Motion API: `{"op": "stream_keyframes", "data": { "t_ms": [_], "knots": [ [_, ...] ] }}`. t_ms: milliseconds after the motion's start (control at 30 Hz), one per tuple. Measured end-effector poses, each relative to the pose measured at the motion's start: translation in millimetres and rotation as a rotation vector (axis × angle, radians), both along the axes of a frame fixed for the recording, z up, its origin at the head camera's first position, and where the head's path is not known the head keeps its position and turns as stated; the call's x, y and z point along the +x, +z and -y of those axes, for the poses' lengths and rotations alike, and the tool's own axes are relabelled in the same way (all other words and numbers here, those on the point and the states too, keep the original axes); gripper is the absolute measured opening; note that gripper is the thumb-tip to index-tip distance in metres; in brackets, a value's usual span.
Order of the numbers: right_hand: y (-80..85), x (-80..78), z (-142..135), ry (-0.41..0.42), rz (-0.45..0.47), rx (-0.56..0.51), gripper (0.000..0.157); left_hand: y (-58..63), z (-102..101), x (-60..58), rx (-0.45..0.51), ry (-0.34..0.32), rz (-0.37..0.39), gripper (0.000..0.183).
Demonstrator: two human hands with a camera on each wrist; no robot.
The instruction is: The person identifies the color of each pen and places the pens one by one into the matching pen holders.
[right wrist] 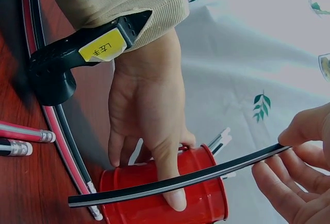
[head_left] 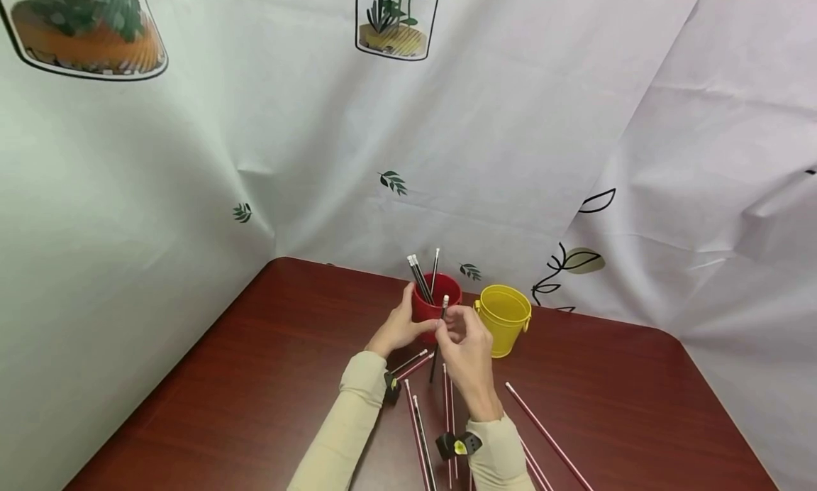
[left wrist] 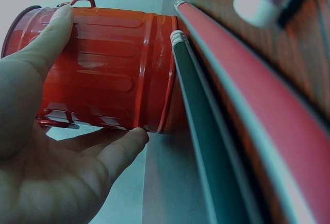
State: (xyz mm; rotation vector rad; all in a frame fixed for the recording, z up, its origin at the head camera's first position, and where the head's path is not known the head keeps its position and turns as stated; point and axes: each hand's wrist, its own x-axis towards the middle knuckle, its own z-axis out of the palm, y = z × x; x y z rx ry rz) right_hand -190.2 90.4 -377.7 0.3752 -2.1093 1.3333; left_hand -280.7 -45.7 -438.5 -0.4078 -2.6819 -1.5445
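My left hand point(head_left: 398, 331) holds the red bucket point(left wrist: 113, 64) at its side, the thumb on the near wall and the other fingers partly hidden around it. Several black-striped pencils point(head_left: 421, 281) lean in this bucket with their eraser ends up. In front of it, my right hand point(head_left: 469, 352) pinches a black-and-white striped pencil point(right wrist: 134, 191) near its eraser end. That pencil slants downward outside the bucket, with its lower end toward the table. In the right wrist view it crosses in front of the bucket and the left thumb.
A yellow bucket point(head_left: 501, 328) stands right of the red one. Several red-striped pencils point(head_left: 545, 434) and black-striped pencils point(head_left: 421, 434) lie on the brown table point(head_left: 255, 377) around my forearms. A white patterned cloth point(head_left: 319, 122) hangs behind the table.
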Motion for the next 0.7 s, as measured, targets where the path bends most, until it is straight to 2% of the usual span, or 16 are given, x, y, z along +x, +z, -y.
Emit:
{"op": "stream_keyframes", "data": {
  "t_ms": [233,400,500,700],
  "knots": [
    [2.1,-2.4,-1,0.017,-0.007,-0.004,0.017,1.1,0,-0.3,0.008,0.003,-0.005,0.097],
    [5.9,-6.5,-6,-0.001,-0.02,-0.007,0.016,-0.1,0,0.8,0.011,-0.001,0.007,0.098],
    [13.3,-11.1,-8,-0.005,-0.044,-0.012,0.015,0.6,-1,1.5,0.017,0.006,0.015,0.1],
    [38.4,-25.1,-11,0.0,-0.098,-0.032,0.015,1.0,-1,1.6,0.024,0.014,0.016,0.103]
  ]
}}
